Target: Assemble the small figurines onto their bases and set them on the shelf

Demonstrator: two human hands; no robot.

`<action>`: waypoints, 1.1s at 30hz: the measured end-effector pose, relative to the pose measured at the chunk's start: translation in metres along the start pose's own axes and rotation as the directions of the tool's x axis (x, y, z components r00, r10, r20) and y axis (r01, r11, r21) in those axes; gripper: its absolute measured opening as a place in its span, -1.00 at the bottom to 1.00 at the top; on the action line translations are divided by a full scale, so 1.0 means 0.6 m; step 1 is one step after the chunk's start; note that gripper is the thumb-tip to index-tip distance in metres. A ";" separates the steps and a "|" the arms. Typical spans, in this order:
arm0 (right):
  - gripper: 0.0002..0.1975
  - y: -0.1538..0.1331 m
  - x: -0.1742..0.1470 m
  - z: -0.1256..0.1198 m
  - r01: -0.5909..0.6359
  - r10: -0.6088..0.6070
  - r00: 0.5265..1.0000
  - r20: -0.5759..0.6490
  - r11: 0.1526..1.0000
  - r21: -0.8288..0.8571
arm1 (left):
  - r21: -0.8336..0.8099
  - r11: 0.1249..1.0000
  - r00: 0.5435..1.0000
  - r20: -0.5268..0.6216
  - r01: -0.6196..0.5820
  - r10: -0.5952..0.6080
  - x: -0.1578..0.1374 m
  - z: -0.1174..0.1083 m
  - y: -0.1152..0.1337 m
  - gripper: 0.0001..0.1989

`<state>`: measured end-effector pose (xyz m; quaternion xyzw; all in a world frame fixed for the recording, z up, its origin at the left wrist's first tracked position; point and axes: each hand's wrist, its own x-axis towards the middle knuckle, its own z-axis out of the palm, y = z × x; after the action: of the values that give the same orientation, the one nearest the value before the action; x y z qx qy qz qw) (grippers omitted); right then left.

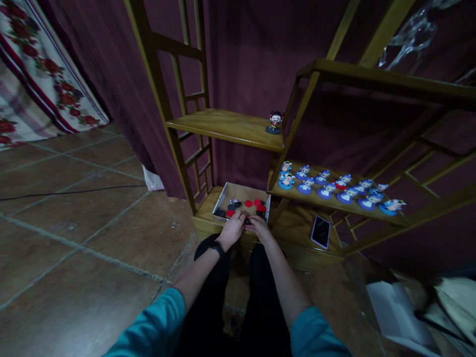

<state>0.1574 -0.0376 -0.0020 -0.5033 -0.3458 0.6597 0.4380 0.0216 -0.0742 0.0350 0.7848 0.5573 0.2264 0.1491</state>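
Note:
An open cardboard box [238,191] sits on the lowest wooden shelf and holds several red and black round bases and small figure parts [248,204]. My left hand [232,229] and my right hand [259,227] meet at the box's near edge, fingers curled around a small dark piece [247,221] between them. Which hand grips it I cannot tell. A black band circles my left wrist. One red-and-black figurine [275,122] stands alone on the upper left shelf. Several blue figurines [327,190] stand in rows on the right middle shelf.
A black phone [320,231] lies flat on the low shelf to the right of the box. The wooden shelf frame [163,104] stands against a dark red curtain. Tiled floor stretches left, crossed by a black cable [70,191]. Papers [394,312] lie at the lower right.

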 end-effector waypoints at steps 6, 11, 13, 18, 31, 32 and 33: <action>-0.82 0.001 0.006 0.000 -0.014 0.014 1.000 -0.024 1.000 -0.009 | -0.155 0.986 0.995 -0.066 0.059 -0.070 0.012 0.014 -0.019 -0.69; -0.79 0.003 0.010 -0.003 -0.004 0.005 1.000 0.026 1.000 -0.026 | -0.219 0.973 0.992 -0.084 0.070 -0.090 0.019 0.019 -0.030 -0.80; -0.79 0.004 0.011 -0.004 0.003 -0.002 0.999 0.034 1.000 -0.030 | -0.257 0.964 0.991 -0.089 0.072 -0.098 0.021 0.021 -0.033 -0.79; -0.82 0.004 0.010 -0.004 0.012 -0.011 1.000 0.029 0.999 -0.045 | -0.404 0.905 0.983 -0.068 0.129 -0.171 0.023 0.027 -0.039 -0.64; -0.77 -0.006 0.003 0.000 0.018 -0.019 0.999 0.033 1.000 0.020 | -0.693 0.696 0.971 0.023 0.186 -0.237 0.034 0.036 -0.047 -0.52; -0.76 -0.006 0.003 0.000 0.020 -0.021 0.999 0.035 1.000 0.023 | -0.719 0.664 0.967 0.043 0.206 -0.253 0.034 0.037 -0.047 -0.48; -0.75 -0.006 0.003 0.000 0.021 -0.022 0.999 0.037 0.999 0.025 | -0.741 0.631 0.960 0.064 0.229 -0.274 0.035 0.038 -0.048 -0.45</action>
<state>0.1582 -0.0347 0.0002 -0.4818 -0.3510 0.6684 0.4449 0.0160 -0.0446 0.0057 0.5639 0.5245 0.4316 0.4697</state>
